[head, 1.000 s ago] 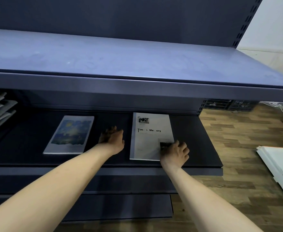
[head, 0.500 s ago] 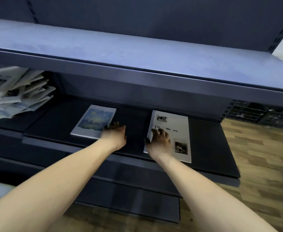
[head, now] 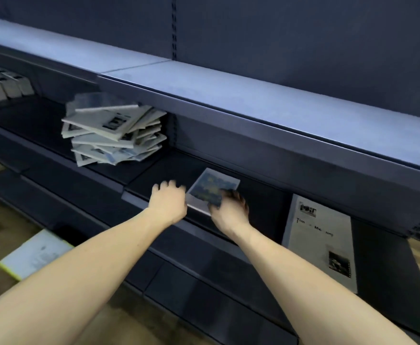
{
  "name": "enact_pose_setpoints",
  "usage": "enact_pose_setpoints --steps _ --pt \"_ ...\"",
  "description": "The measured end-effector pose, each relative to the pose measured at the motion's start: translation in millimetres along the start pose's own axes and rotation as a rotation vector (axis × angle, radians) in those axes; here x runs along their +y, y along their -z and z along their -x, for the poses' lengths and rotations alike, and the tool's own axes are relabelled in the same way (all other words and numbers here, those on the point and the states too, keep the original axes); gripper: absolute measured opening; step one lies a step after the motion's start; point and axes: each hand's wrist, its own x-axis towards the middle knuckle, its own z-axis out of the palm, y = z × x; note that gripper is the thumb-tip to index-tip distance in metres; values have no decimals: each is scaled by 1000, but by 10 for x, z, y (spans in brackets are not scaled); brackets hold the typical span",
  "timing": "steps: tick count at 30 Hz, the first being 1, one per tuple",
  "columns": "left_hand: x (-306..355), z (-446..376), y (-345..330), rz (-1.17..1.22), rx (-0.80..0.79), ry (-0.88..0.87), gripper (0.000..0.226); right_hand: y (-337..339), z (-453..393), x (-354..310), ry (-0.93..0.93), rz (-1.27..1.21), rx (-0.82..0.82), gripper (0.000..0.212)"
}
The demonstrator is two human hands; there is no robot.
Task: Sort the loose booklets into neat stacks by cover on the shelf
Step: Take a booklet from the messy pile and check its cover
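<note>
The right hand (head: 230,211) has left the white booklet (head: 320,241) and now pinches the painted booklet's (head: 212,189) corner; left hand (head: 167,204) beside it, grip loosely curled, empty.

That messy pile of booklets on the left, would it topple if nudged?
Probably. The pile of booklets is stacked crookedly, with corners jutting out at different angles. The covers look smooth, so the top ones might slide off. Each looks thin, likely light.
</note>
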Motion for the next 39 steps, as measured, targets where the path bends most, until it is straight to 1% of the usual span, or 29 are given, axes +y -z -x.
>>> enact_pose_setpoints --steps 2,4,6,12,17,20,23,29,33,37,39 --pt "-289 -12 30 8 31 17 45 -81 -64 -312 45 10 11 48" --pt "-563 -37 58 8 49 33 47 -149 -105 -608 75 13 17 55" --pt "-863 -68 97 4 65 48 47 -228 -146 -919 101 23 20 58" --pt "-1659 -179 251 -5 124 66 43 -389 -293 -1687 109 37 18 54" --pt "-2194 -242 323 -6 159 62 40 -502 -400 -2164 107 37 46 53" --pt "-2435 -282 374 19 178 68 39 -555 -471 -2375 104 32 54 50" --pt "-2628 -338 409 42 186 83 33 -603 -551 -2549 99 23 67 47" --pt "-2937 -540 410 88 237 115 35 -726 -773 -2874 141 1 142 43" --pt "-3152 -718 389 112 283 147 43 -835 -1033 -3102 196 -46 173 47" --pt "-3388 -940 427 73 298 161 41 -908 -1405 -3378 260 -60 212 51" --pt "-3515 -1095 469 45 298 163 41 -935 -1585 -3510 265 -66 207 53"
